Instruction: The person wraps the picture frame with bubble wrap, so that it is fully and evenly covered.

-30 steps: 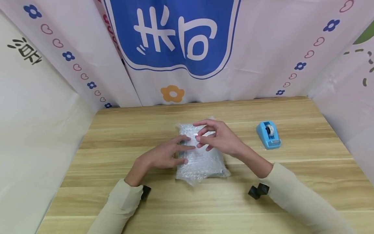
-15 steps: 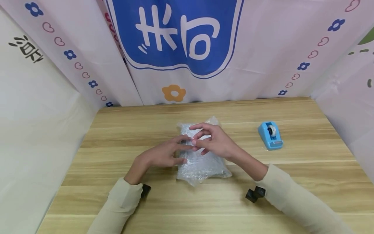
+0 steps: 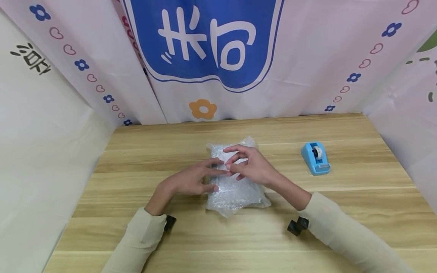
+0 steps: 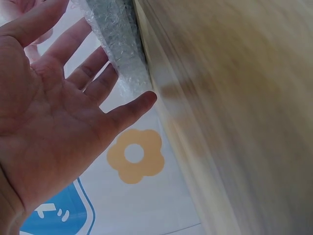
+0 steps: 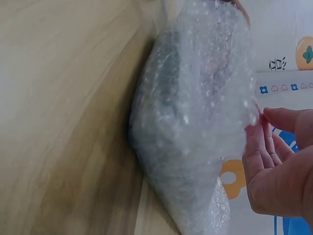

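A flat package in clear bubble wrap (image 3: 235, 195) lies on the table between my hands. My left hand (image 3: 192, 181) rests on its left part, fingers spread and fairly straight. In the left wrist view, those fingers reach along the wrap's edge (image 4: 115, 41). My right hand (image 3: 256, 167) is over the package's upper middle, thumb and fingertip pinched together beside the left fingertips. What they pinch is mostly hidden and looks like a small piece of clear tape. The right wrist view has the thumb and finger meeting right at the wrapped package's surface (image 5: 186, 132).
A blue tape dispenser (image 3: 315, 161) with a roll in it stands on the right side of the wooden table (image 3: 146, 148). A printed curtain (image 3: 297, 76) hangs behind the back edge, with white sheets at both sides.
My right hand has moved slightly left and down, bringing its pinched fingertips beside the left fingers. A glint at those fingertips one second ago is gone. The left hand stays put.
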{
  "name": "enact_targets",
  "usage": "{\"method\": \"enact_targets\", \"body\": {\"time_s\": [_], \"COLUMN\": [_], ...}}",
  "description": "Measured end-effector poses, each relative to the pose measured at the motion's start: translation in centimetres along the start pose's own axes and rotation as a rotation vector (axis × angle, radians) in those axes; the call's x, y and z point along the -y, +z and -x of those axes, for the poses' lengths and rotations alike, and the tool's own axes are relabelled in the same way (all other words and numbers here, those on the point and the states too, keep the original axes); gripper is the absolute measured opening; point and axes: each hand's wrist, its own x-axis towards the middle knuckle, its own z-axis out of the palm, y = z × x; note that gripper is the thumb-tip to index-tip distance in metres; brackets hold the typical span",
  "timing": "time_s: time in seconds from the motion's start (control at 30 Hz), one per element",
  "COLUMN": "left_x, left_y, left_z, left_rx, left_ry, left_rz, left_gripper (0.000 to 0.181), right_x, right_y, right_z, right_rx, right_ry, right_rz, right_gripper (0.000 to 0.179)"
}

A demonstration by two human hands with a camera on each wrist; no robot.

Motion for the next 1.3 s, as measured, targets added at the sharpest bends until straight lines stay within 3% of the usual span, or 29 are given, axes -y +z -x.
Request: {"method": "enact_targets", "body": {"time_s": [0.7,1.3], "left_x": [-0.1,0.4], "left_y": [-0.1,-0.2], "left_z": [0.2,0.2], "left_rx": [0.011,-0.009], "left_ry": [-0.023,0.017], "left_rz": [0.026,0.08], "left_gripper": [0.052,0.037], "right_x": [-1.8,-2.2], "right_y": [-0.7,-0.8], "right_z": [-2.0,-3.1], "right_rx": [-0.022,-0.031], "right_ry": [-0.012,0.003], "right_rz": [0.023,0.029], "right_gripper": [0.048,0.046]}}
